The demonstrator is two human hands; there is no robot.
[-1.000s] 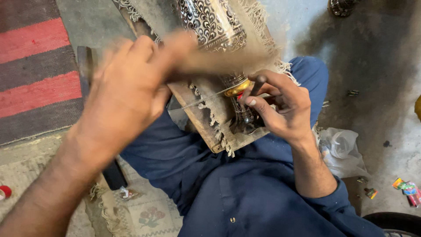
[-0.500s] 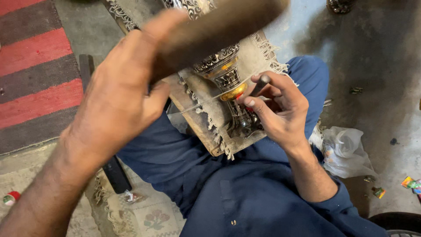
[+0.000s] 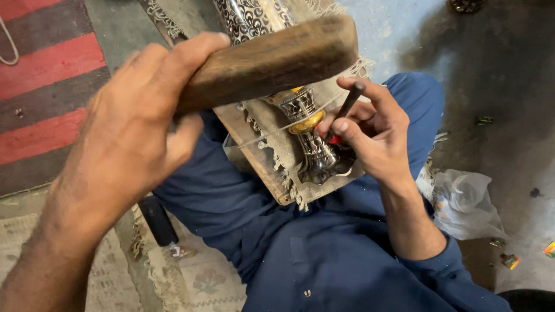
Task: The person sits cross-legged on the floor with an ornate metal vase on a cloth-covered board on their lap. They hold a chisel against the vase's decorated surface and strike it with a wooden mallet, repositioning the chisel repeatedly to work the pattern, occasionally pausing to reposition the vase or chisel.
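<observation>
Left hand [image 3: 124, 138] grips a wooden mallet [image 3: 272, 60]; at three o'clock, right hand [image 3: 370, 136] pinches a chisel [image 3: 346, 110] against the engraved metal vase [image 3: 306, 127].

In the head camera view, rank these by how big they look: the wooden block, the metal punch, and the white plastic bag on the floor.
1. Wooden block, though it is nearest the camera.
2. White plastic bag.
3. Metal punch, mostly hidden in the right hand.

Your left hand [image 3: 124, 136] holds the wooden block [image 3: 272, 60] across the engraved metal vessel [image 3: 298, 107], closing off the approach from 10 o'clock. Your right hand [image 3: 370, 136] with the thin punch [image 3: 347, 107] fills the 3 o'clock side of the vessel's foot. Open floor [image 3: 497, 75] lies at 2 o'clock; a crumpled plastic bag [image 3: 465, 202] sits at 4 o'clock. Your lap blocks 6 o'clock.
</observation>
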